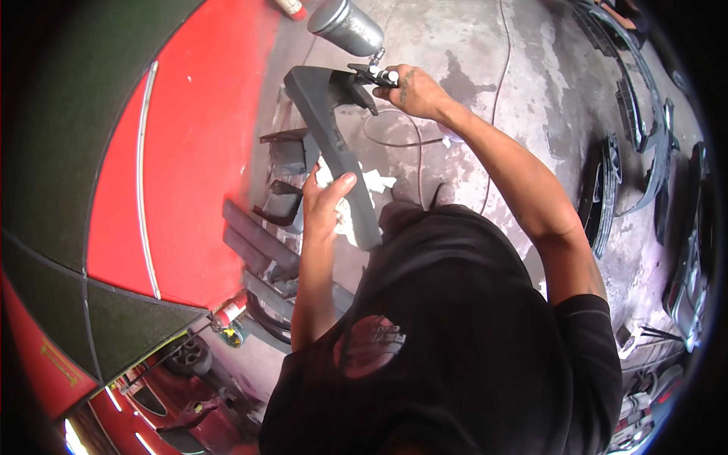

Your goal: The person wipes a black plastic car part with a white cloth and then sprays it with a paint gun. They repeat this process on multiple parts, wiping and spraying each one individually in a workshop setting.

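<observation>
My left hand [324, 203] grips a dark grey angled trim piece [320, 121], its thumb across the front face. A crumpled white cloth or paper [378, 181] is bunched between that hand and the piece, sticking out on both sides. My right hand [413, 92] is closed round a spray gun [368, 73] near the trim's far end. The gun's silver cup [347, 27] sits above it, tilted to the left. My fingers on the trigger side are partly hidden.
A bright red panel [193, 174] with a pale strip stands close on my left. Dark plastic parts [262, 239] lie below my left arm. A thin hose [419, 163] runs over the stained concrete floor [470, 45]. Several car bumpers [633, 114] line the right side.
</observation>
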`<state>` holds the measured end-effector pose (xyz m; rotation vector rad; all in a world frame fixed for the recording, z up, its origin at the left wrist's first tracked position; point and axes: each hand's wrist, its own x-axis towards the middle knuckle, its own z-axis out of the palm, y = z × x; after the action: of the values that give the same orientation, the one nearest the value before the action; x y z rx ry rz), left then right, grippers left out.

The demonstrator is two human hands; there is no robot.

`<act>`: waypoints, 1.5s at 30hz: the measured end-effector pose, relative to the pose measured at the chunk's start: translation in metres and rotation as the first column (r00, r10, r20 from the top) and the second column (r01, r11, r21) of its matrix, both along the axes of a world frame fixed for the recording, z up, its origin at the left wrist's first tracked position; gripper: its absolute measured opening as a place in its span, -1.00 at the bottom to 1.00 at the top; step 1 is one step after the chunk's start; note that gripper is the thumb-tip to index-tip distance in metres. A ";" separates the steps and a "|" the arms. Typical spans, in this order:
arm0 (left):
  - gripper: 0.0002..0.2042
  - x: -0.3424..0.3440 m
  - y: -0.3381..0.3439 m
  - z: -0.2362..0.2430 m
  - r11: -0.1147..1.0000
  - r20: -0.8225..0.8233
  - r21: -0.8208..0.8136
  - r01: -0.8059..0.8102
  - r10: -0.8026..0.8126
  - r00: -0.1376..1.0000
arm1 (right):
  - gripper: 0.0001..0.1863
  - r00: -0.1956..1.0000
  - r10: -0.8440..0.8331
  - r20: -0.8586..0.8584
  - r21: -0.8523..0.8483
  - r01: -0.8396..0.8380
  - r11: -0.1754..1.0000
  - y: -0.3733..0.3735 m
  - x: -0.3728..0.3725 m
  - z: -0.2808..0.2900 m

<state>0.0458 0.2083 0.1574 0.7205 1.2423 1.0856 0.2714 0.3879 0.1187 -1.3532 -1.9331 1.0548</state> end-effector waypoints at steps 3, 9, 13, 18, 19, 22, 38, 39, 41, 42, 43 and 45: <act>-0.61 -0.002 -0.003 0.008 0.999 0.037 0.041 -0.012 0.010 0.999 | -0.67 0.998 -0.051 0.023 -0.019 0.052 0.998 -0.001 0.005 -0.002; -0.61 -0.011 -0.005 0.017 0.993 -0.001 0.120 -0.006 0.007 1.000 | -0.64 0.996 -0.085 -0.019 -0.134 0.081 0.988 -0.011 0.009 0.009; -0.58 -0.010 -0.008 0.020 0.989 0.017 0.143 -0.036 0.034 0.999 | -0.66 0.999 -0.050 -0.017 -0.049 0.049 0.998 -0.003 0.006 -0.001; -0.51 -0.009 -0.010 0.024 0.988 0.023 0.156 -0.017 0.014 1.000 | -0.66 0.992 -0.124 0.006 -0.052 0.125 0.991 -0.015 0.006 0.005; -0.49 -0.009 -0.011 0.023 0.988 0.027 0.156 -0.012 0.008 1.000 | -0.64 0.995 -0.088 0.053 -0.054 0.091 0.994 -0.015 0.005 0.006; -0.48 -0.019 -0.012 0.015 0.989 0.010 0.148 -0.014 0.013 1.000 | -0.58 0.994 -0.002 0.107 -0.071 0.010 0.997 -0.013 0.001 0.014; -0.43 -0.022 -0.013 0.005 0.992 -0.110 0.103 0.076 -0.065 0.992 | -0.41 0.987 0.043 0.157 -0.003 -0.042 0.999 -0.025 -0.003 0.036; -0.42 -0.022 -0.014 0.005 0.993 -0.123 0.101 0.063 -0.051 0.991 | -0.41 0.985 0.039 0.171 -0.037 -0.034 0.999 -0.022 -0.002 0.036; -0.40 -0.028 -0.016 0.006 0.993 -0.143 0.100 0.054 -0.040 0.989 | -0.46 0.976 0.039 0.215 -0.049 -0.029 0.998 -0.024 0.000 0.040; -0.39 -0.033 -0.018 0.003 0.993 -0.143 0.101 0.063 -0.048 0.989 | -0.47 0.979 0.002 0.203 -0.012 0.001 1.000 -0.024 0.001 0.032; -0.38 -0.035 -0.018 -0.002 0.992 -0.138 0.103 0.072 -0.057 0.989 | -0.49 0.980 -0.035 0.194 0.025 0.031 0.999 -0.023 0.002 0.021; -0.37 -0.038 -0.019 -0.009 0.987 -0.114 0.137 0.086 -0.071 0.991 | -0.53 0.986 -0.066 0.154 0.031 0.062 0.998 -0.020 0.008 0.012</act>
<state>0.0074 0.1893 0.1486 0.9403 1.2267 1.0892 0.2795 0.3682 0.1305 -1.5122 -1.9922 0.9139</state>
